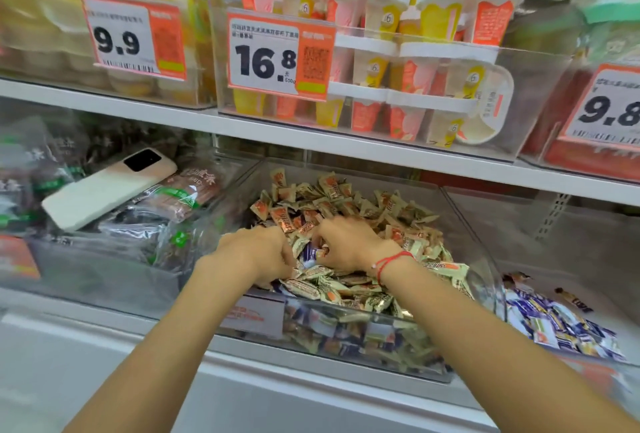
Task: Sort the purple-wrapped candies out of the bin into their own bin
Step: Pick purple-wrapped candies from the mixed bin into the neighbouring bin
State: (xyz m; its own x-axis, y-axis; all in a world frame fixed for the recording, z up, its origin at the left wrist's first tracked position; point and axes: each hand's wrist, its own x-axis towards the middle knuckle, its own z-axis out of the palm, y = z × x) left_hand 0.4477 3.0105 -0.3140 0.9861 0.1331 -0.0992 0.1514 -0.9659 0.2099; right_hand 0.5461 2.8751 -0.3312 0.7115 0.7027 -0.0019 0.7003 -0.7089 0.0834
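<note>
Purple-wrapped candy [310,255]: one piece, purple and white wrapper, lying among cream-and-orange candies [349,204] in the clear middle bin [460,217], between both hands. Left hand [258,252]: fingers curled down into the pile beside it; whether this grip has a candy, cannot tell. Right hand [346,242]: fingers curled into the pile, grip likewise unclear; red string bracelet [389,261] at wrist. Right-hand bin [554,259]: purple-wrapped pile [557,325]. White store shelf [311,141] above; price tags; phone [107,186] on left-hand packets.
</note>
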